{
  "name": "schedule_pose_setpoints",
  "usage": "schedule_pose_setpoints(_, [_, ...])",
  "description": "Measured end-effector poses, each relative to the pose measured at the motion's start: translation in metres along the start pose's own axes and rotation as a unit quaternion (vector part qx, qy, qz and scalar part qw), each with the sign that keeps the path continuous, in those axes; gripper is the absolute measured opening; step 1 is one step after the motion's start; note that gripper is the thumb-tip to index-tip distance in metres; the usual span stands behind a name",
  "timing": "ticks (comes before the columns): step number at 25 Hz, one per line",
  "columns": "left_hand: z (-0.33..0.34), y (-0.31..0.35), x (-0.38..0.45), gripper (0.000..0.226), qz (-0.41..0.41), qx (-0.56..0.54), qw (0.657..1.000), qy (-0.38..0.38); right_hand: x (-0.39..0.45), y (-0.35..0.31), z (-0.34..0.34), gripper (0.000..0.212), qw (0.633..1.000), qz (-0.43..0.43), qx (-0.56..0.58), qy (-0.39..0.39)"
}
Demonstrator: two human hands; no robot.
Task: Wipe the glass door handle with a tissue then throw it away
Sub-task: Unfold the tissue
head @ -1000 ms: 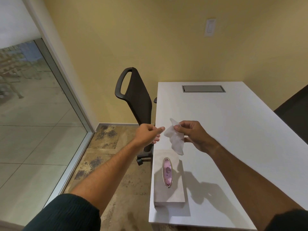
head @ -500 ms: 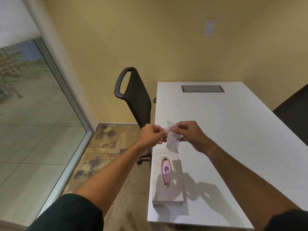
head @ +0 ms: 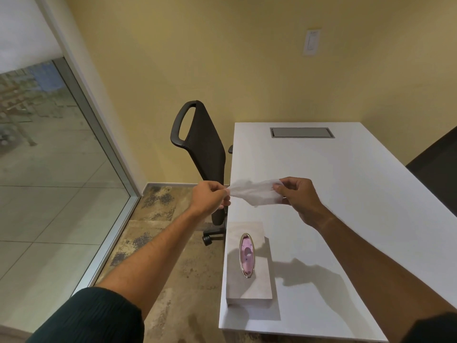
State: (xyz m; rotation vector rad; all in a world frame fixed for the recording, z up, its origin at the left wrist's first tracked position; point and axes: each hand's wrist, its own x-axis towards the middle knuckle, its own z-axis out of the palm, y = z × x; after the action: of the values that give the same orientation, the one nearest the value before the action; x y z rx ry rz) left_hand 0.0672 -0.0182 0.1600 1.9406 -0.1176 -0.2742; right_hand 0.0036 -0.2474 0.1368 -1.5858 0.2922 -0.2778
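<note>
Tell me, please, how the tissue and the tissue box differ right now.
The tissue is held in the air, stretched between both hands; the tissue box rests on the white table. The tissue is thin and crumpled; the box is a rigid block. Both are pale.

Legible text, labels, brands, numbers, signs: none were found. The tissue box point(head: 248, 262), at 6 o'clock on the white desk point(head: 346, 194), bore no readable print on its top or on its oval opening. The wall switch plate point(head: 311, 42), at 1 o'clock, carried a mark too small to read.
</note>
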Motion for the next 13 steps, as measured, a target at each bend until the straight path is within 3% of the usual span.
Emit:
schedule_pose_setpoints(8, [-0.009,-0.009,0.003,0.013,-0.038,-0.028,0.998,0.042,0.001,0.007,-0.012,0.012,0.998,0.045,0.028,0.045])
schedule_pose_setpoints(13, [0.007,-0.002,0.0,0.02,-0.021,-0.012,1.0,0.019,0.0,0.002,0.01,0.016,0.996,0.081,0.017,0.037])
